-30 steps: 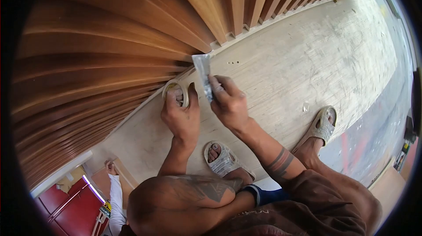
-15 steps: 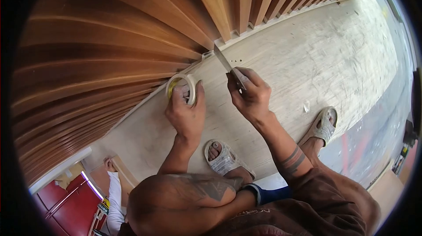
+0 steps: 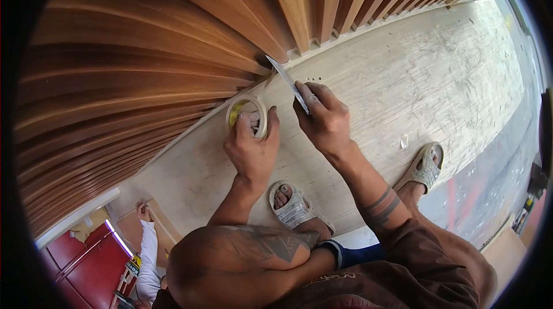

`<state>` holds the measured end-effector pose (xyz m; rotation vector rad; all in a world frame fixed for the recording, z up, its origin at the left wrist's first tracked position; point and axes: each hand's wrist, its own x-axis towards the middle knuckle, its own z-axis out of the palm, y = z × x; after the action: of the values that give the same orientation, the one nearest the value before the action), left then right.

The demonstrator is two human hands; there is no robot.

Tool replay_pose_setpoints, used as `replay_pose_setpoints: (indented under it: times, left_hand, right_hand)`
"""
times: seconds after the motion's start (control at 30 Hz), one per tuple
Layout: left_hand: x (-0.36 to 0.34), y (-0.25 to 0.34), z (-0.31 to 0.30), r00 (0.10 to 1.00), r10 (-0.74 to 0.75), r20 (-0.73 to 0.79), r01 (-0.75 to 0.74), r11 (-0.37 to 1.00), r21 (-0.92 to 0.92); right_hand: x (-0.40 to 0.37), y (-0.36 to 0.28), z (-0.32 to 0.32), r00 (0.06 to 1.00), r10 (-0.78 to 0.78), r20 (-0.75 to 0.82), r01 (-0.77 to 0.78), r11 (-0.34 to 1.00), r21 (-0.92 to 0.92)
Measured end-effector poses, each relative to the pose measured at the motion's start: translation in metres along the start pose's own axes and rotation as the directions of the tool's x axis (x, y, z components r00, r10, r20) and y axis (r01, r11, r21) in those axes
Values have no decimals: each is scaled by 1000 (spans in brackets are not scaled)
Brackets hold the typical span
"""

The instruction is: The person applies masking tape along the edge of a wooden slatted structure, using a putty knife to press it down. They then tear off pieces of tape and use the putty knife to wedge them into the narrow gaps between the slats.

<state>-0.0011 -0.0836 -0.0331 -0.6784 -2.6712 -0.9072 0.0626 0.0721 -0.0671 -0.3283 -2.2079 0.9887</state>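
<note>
A roll of masking tape (image 3: 260, 114) is in my left hand (image 3: 252, 150), the fingers hooked through its core and the thumb along the outside. A pale strip of tape (image 3: 266, 85) runs from the roll toward the foot of the slats. My right hand (image 3: 327, 116) grips a putty knife (image 3: 283, 74), its thin blade pointing up and left. The blade's tip is right at the base of a brown wooden slat (image 3: 253, 15), by the joint with the pale board (image 3: 368, 96).
Slats fan along the left and top. My sandalled feet (image 3: 291, 208) are on the board, where a small scrap (image 3: 404, 141) lies. At lower left, another person's white sleeve (image 3: 148, 257) reaches beside a wooden panel (image 3: 164, 225). Grey floor (image 3: 478, 179) lies to the right.
The putty knife has swung left and its blade tip now reaches the slat's base. My left hand with the tape roll has shifted slightly right in view.
</note>
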Motion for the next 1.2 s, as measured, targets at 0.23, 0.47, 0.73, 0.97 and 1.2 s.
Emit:
replay_pose_setpoints:
  times: [0.23, 0.47, 0.73, 0.97, 1.2]
  left_hand:
    - [-2, 0, 1, 999, 46, 15, -46, 998, -30]
    - [4, 0, 2, 999, 38, 31, -36, 996, -81]
    - [0, 4, -3, 976, 157, 148, -116, 961, -249]
    - [-6, -16, -14, 911, 342, 228, -274, 919, -283]
    - [-17, -17, -29, 960, 110, 256, -162, 968, 190]
  right_hand:
    - [-5, -12, 13, 999, 26, -39, -28, 999, -45]
    - [0, -10, 18, 995, 43, -86, -41, 999, 23]
    - [5, -2, 8, 998, 20, -57, -17, 999, 49]
    - [3, 8, 7, 1000, -1, -17, 3, 998, 67]
    - [8, 15, 5, 998, 19, -54, -17, 999, 29]
